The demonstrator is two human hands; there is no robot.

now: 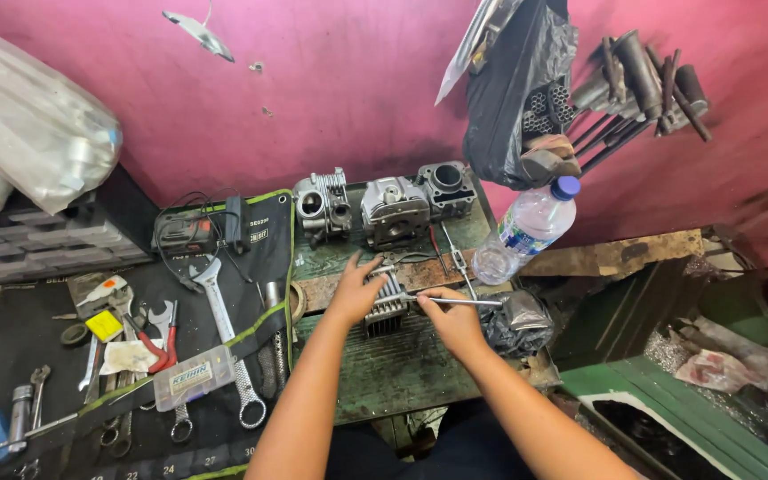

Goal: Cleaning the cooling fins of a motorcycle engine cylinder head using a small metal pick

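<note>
A small finned metal engine part (388, 306) lies on the worn green workbench (402, 373). My left hand (355, 289) rests on its left side, fingers spread over the top. My right hand (452, 318) grips a thin metal rod tool (464, 302) that lies level, its tip pointing left into the finned part. Both forearms reach in from the bottom edge of the view.
Three grey engine blocks (395, 208) stand at the bench's back. A clear plastic bottle (526, 229) leans at the right. A black tool mat (215, 293) with wrenches, pliers and a clear box lies left. A black bag (513, 84) hangs on the pink wall.
</note>
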